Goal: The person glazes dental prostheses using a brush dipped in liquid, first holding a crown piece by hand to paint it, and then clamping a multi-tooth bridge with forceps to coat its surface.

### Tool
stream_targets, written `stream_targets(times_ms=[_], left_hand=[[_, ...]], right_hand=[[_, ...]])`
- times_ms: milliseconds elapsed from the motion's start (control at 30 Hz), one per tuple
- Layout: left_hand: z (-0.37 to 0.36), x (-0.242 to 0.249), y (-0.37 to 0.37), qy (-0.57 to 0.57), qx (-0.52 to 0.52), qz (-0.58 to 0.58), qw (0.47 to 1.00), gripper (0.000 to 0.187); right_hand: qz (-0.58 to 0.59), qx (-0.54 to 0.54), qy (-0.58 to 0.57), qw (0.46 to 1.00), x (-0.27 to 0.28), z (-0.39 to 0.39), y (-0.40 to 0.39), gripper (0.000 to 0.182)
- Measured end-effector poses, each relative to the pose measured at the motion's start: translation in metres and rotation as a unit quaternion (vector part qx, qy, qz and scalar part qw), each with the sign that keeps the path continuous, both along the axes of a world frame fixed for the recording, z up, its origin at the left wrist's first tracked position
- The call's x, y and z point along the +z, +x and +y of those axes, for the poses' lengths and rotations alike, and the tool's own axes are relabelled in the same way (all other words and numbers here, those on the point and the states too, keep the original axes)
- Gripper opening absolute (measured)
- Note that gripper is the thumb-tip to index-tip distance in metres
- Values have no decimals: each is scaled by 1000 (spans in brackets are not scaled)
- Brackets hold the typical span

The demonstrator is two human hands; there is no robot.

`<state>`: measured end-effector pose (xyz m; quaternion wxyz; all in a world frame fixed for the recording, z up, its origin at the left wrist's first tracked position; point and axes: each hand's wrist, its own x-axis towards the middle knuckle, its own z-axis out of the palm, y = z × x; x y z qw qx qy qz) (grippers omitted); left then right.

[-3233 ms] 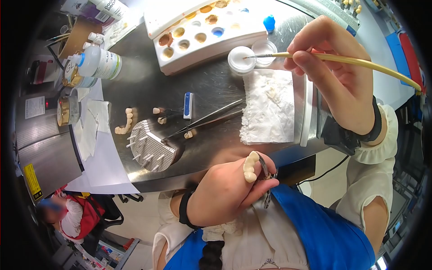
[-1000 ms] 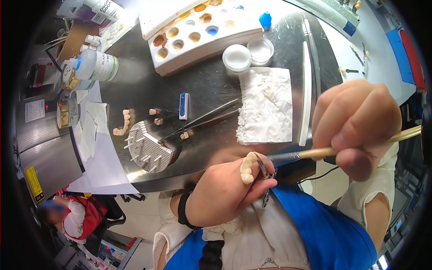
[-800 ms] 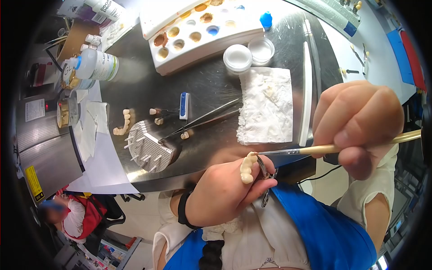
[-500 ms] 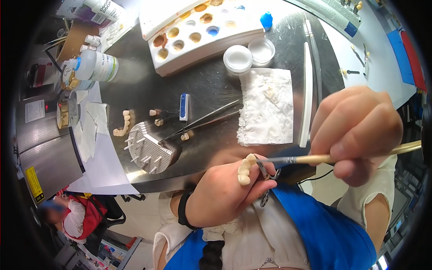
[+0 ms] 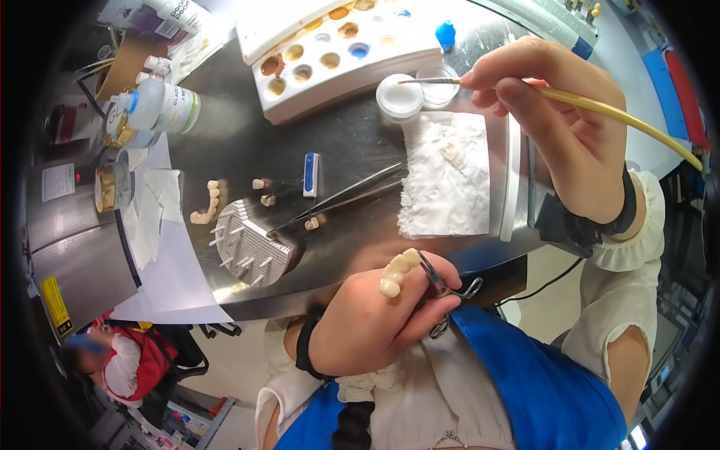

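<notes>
My left hand (image 5: 379, 319) is closed around metal forceps (image 5: 442, 289) that clamp a cream-coloured dental bridge (image 5: 395, 271), held just below the table's near edge. My right hand (image 5: 559, 131) grips a thin yellow-handled brush (image 5: 600, 105). The brush tip reaches over two small round white dishes (image 5: 416, 90) at the back of the steel table (image 5: 360, 150). A white folded tissue (image 5: 448, 176) lies just below those dishes.
A white palette (image 5: 341, 52) with coloured wells sits at the back. Long tweezers (image 5: 341, 201), a blue-and-white tool (image 5: 311, 174), loose teeth (image 5: 204, 202) and a pin-studded firing tray (image 5: 250, 244) lie mid-table. Bottles (image 5: 161, 105) and jars stand left. Another person (image 5: 112, 356) sits at lower left.
My right hand has lifted the brush away from the bridge and carried it up to the white dishes. My left hand has tilted the bridge slightly leftward.
</notes>
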<state>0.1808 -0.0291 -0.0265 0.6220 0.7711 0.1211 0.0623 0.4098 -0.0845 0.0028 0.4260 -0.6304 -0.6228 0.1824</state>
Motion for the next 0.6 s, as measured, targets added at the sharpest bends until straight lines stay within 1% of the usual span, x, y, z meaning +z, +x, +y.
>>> stream_targets(times_ms=[67,433,467,500,567,600], left_hand=[[0,-1,0,-4,3,-1,1000,17],[0,0,0,20,1,-10,1000,17],[0,0,0,19,2,-7,1000,13],[0,0,0,18,3,-4,1000,12],[-1,0,0,8,4,2,1000,12],[-1,0,-1,-2,5,7,1000,17]], right_hand=[[34,-3,-20,999,0,0,-2,20],[28,-6,-26,999,1,0,-2,20],[26,-2,-25,999,1,0,-2,20],[27,-2,-25,999,0,-1,-3,20],[62,-25,25,997,-2,-4,-6,21],[62,-24,25,997,1,-8,-6,21]])
